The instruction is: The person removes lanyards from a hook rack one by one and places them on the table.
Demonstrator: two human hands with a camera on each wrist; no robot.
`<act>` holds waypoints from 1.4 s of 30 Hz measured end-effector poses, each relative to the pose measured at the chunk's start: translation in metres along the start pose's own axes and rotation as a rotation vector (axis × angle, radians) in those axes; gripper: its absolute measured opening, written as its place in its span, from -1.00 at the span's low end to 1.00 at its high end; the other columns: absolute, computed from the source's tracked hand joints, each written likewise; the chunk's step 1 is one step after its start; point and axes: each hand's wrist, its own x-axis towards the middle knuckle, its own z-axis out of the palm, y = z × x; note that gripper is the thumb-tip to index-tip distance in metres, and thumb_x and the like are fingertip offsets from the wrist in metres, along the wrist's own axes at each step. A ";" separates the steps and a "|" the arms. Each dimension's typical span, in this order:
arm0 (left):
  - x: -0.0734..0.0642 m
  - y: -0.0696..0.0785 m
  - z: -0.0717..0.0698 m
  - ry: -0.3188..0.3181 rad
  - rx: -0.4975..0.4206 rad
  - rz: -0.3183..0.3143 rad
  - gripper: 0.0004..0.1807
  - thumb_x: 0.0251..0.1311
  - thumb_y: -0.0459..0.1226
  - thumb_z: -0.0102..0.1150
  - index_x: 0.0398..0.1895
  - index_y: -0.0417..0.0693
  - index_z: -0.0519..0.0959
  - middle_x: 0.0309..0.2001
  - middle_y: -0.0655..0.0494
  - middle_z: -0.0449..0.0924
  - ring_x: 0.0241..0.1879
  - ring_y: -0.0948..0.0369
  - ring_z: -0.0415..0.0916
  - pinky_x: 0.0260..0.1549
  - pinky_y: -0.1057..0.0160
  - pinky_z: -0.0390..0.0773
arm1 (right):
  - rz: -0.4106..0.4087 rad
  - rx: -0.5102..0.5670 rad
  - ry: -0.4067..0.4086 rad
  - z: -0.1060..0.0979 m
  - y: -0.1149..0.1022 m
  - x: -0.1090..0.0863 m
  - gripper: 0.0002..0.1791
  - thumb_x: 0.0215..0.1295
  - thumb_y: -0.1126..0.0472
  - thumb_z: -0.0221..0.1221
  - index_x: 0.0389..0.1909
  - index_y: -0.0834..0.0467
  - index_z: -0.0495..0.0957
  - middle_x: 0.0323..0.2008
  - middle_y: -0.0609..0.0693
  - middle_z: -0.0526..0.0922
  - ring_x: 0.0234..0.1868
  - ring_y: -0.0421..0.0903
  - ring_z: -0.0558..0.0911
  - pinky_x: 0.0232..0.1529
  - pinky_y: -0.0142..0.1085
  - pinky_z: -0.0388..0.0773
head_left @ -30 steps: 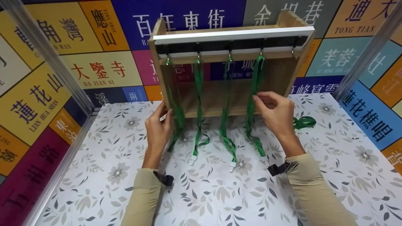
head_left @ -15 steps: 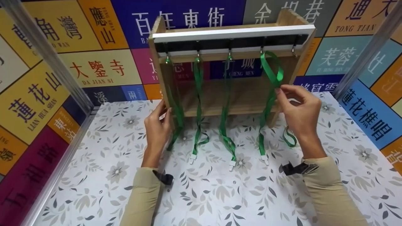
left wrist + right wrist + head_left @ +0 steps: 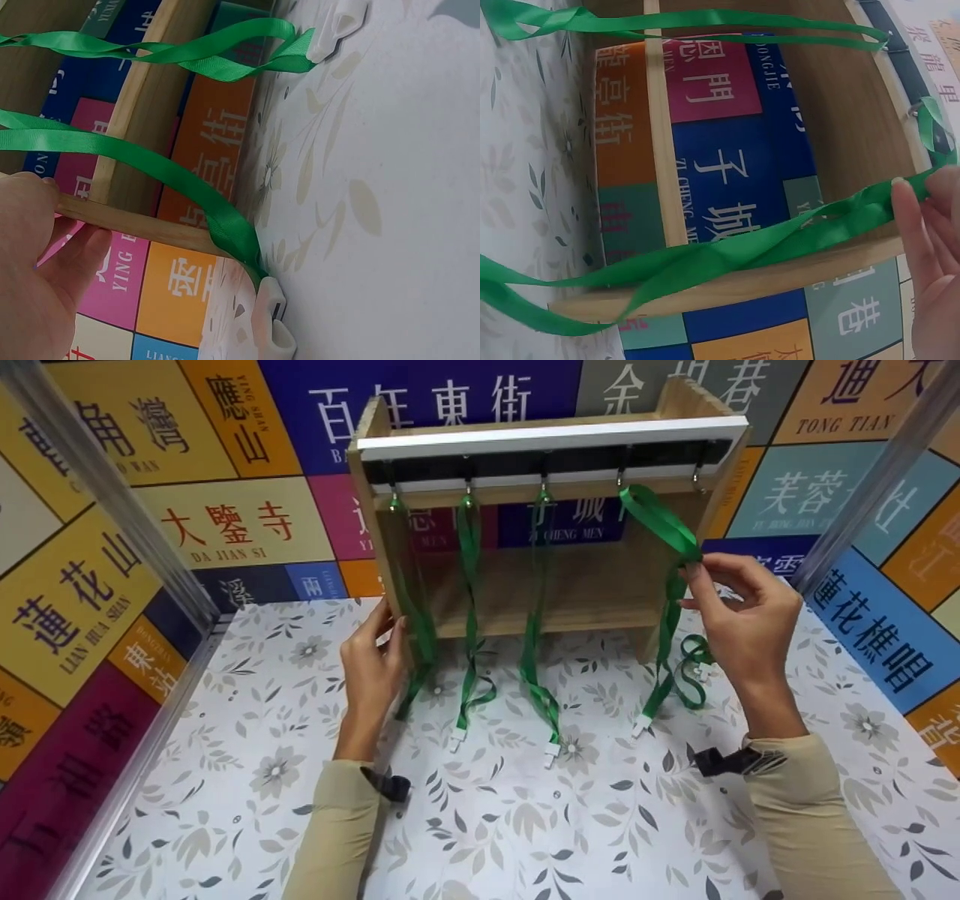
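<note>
A wooden rack [image 3: 600, 592] stands on the table, with a row of metal hooks along its black-and-white top strip. My left hand [image 3: 371, 671] grips the rack's left side board [image 3: 150, 223]. Between thumb and fingers, my right hand [image 3: 750, 622] pinches a green lanyard [image 3: 660, 521], whose upper loop slants from the fourth hook [image 3: 621, 478] to the fingers. Its white plastic clip [image 3: 641, 726] hangs low, close over the table. Three more green lanyards, one of them the second from left [image 3: 469, 555], hang from the other hooks. The rightmost hook [image 3: 697, 480] is bare.
Another green lanyard [image 3: 691, 694] lies on the table beside the rack's right leg, partly behind my right hand. A white floral cloth [image 3: 495, 825] covers the table. Printed panels [image 3: 247, 525] with large characters rise behind and at both sides, with clear corner posts [image 3: 150, 525].
My right hand has moved right, drawing the fourth lanyard's loop out from hanging straight to slanting right; its clip swung right too. My left hand keeps its grip on the rack.
</note>
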 end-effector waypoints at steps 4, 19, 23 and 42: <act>0.000 -0.001 0.001 -0.002 0.001 0.001 -0.44 0.61 -0.09 0.18 0.60 0.19 0.45 0.39 0.09 0.68 0.27 0.09 0.74 0.06 0.09 0.83 | -0.089 0.089 -0.016 0.001 -0.001 -0.006 -0.77 0.42 0.43 0.36 0.05 0.38 0.76 -0.04 0.02 0.81 -0.01 -0.16 0.84 -0.18 -0.43 0.79; 0.001 -0.002 0.001 0.009 -0.010 0.029 -0.45 0.60 -0.12 0.20 0.58 0.13 0.48 0.38 0.07 0.68 0.25 0.09 0.75 0.04 0.07 0.83 | -0.197 0.110 0.000 -0.003 -0.014 -0.010 -0.80 0.36 0.52 0.35 -0.04 0.50 0.72 -0.11 -0.04 0.84 -0.10 -0.20 0.84 -0.22 -0.49 0.77; 0.001 -0.003 0.000 0.018 -0.012 0.050 -0.46 0.60 -0.14 0.21 0.57 0.08 0.50 0.38 0.05 0.68 0.23 0.06 0.76 0.02 0.05 0.83 | -0.167 0.101 -0.047 -0.005 -0.011 -0.011 -0.78 0.37 0.55 0.32 0.00 0.48 0.72 -0.08 -0.11 0.82 -0.02 -0.20 0.84 -0.18 -0.47 0.78; 0.001 -0.005 0.000 0.016 -0.043 0.069 -0.47 0.60 -0.15 0.21 0.57 0.10 0.50 0.38 0.06 0.69 0.23 0.09 0.76 0.04 0.03 0.83 | -0.132 0.633 -0.228 -0.017 -0.018 -0.008 -0.83 0.28 0.66 0.10 -0.15 0.64 0.58 -0.19 0.24 0.83 -0.21 0.01 0.84 -0.12 -0.29 0.85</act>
